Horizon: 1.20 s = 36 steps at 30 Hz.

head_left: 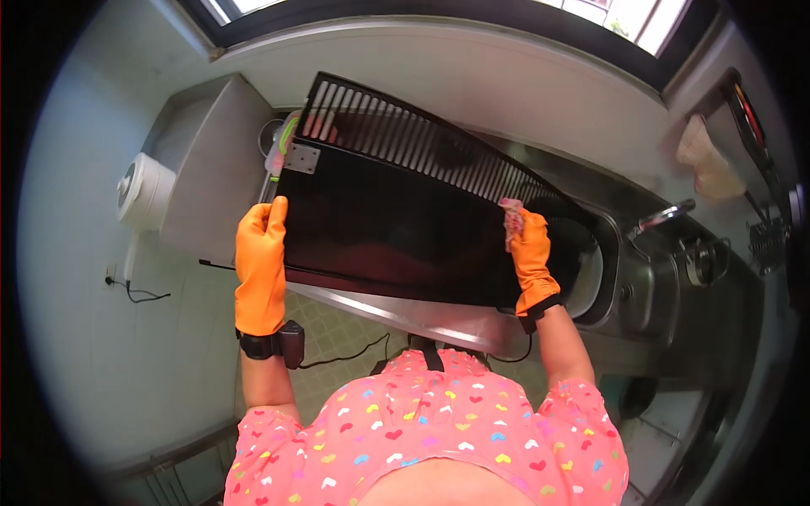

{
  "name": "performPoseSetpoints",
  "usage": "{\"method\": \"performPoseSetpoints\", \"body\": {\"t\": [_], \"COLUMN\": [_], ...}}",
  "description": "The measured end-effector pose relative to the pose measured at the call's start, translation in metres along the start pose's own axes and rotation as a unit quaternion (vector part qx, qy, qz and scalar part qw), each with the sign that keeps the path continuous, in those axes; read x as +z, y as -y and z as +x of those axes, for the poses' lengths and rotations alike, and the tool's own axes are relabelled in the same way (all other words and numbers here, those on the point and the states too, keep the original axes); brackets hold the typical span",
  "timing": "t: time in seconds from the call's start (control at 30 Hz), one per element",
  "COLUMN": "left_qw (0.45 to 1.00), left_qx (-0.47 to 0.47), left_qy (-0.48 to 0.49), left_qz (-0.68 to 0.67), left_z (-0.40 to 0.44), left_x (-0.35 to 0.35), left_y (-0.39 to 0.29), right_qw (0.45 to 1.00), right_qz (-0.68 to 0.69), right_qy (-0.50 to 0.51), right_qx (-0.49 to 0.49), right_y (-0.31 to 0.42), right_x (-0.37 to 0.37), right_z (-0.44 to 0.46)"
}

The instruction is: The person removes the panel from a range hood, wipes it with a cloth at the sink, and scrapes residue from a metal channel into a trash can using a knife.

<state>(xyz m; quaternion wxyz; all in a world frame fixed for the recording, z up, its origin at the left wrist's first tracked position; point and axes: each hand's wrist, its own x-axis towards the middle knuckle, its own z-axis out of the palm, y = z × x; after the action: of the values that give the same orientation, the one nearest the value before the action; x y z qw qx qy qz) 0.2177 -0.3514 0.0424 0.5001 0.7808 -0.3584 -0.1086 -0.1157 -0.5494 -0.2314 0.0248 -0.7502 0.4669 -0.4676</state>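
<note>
A large black glossy panel (396, 228) with a row of slots along its far edge lies slantwise over the counter and sink. My left hand (262, 266), in an orange rubber glove, is closed on the panel's left edge, thumb on top; its fingers underneath are hidden. In an orange glove too, my right hand (531, 257) grips a pink patterned cloth (511, 221) against the panel near its right end, just below the slots. A metal plate with small holes (301, 158) is fixed at the panel's upper left corner.
At the right is a steel sink (637, 291) with a tap (662, 217). Utensils (764, 232) hang on the right wall. A white cylindrical container (145, 192) stands at the left beside a steel surface (207, 160). Something green and pink (283, 148) sits behind the panel's left end.
</note>
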Motion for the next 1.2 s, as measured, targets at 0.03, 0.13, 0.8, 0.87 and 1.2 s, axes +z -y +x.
{"method": "performPoseSetpoints", "body": {"t": [0.03,0.13,0.8,0.87,1.2], "left_qw": [1.0,0.999,1.0,1.0,0.999], "left_qx": [-0.014,-0.036,0.016,0.016,-0.029], "left_qy": [-0.002,-0.002,0.003,-0.001,-0.041], "left_qz": [0.018,0.013,-0.019,-0.013,0.003], "left_z": [0.0,0.0,-0.002,-0.003,-0.005], "left_x": [0.0,0.0,0.0,0.001,0.004], "left_y": [-0.001,-0.005,0.006,0.002,-0.003], "right_qw": [1.0,0.942,0.961,0.956,0.955], "right_qz": [-0.008,0.063,0.213,0.228,0.25], "right_qy": [0.001,0.091,-0.094,-0.117,-0.022], "right_qx": [0.009,0.317,-0.148,-0.146,-0.158], "right_y": [-0.01,-0.035,0.275,0.288,0.215], "right_x": [-0.012,-0.023,0.035,0.035,0.042], "right_z": [-0.013,-0.045,0.22,0.23,0.218]}}
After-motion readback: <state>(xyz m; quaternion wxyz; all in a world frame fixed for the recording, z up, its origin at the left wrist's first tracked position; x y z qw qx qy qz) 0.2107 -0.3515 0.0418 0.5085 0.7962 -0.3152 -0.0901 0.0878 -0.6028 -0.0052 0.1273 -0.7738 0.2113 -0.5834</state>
